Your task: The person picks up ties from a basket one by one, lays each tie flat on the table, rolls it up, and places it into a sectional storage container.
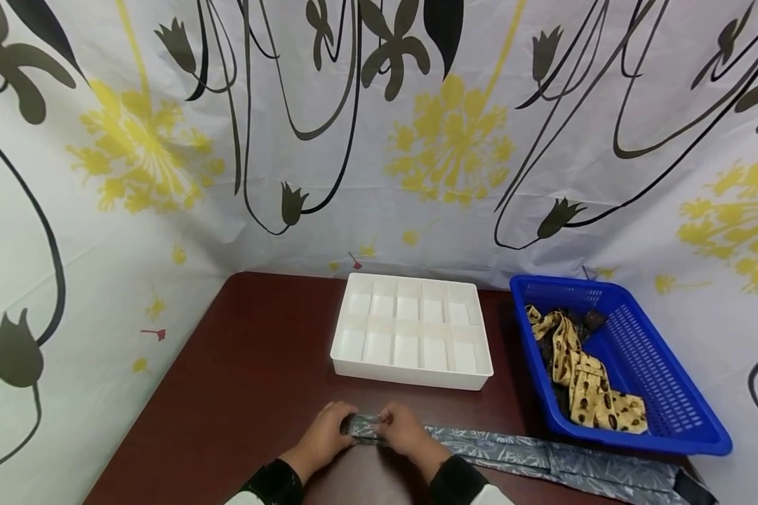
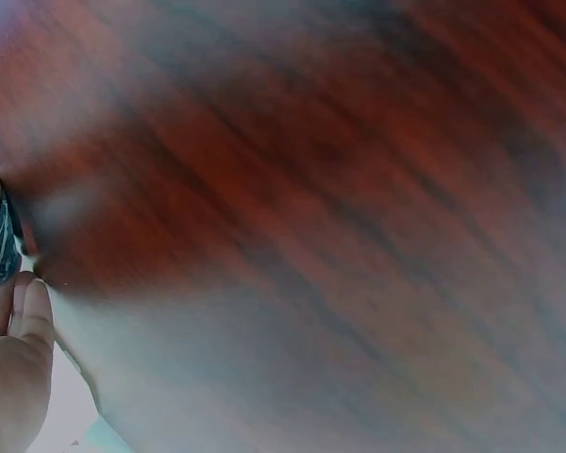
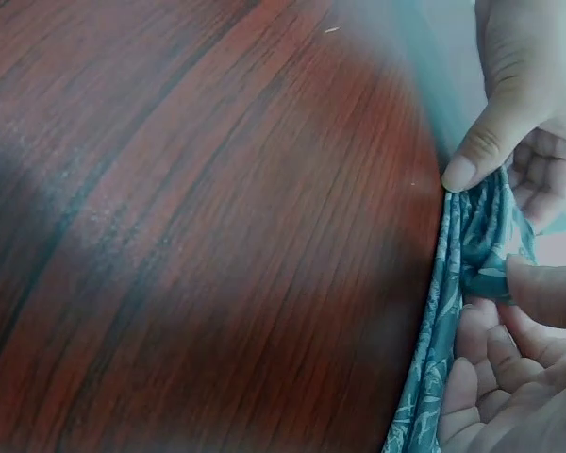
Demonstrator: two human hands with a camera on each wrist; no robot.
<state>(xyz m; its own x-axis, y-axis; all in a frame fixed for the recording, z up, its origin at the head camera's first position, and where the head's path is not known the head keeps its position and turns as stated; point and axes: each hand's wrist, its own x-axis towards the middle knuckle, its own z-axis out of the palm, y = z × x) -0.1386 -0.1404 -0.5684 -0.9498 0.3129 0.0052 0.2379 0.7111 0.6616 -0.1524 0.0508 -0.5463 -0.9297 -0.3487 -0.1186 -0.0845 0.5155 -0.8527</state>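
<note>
Both hands work at the near edge of the dark red tabletop, where the left hand and right hand each pinch the rolled end of a grey patterned necktie, grip clamped on cloth. Its length trails right, past a blue basket. A white divided tray sits beyond.

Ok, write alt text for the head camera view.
Two hands, left hand and right hand, pinch the rolled end of a grey patterned necktie on a dark wooden table. Behind sit a white divided plastic tray and a blue plastic basket holding a yellow spotted tie.
</note>
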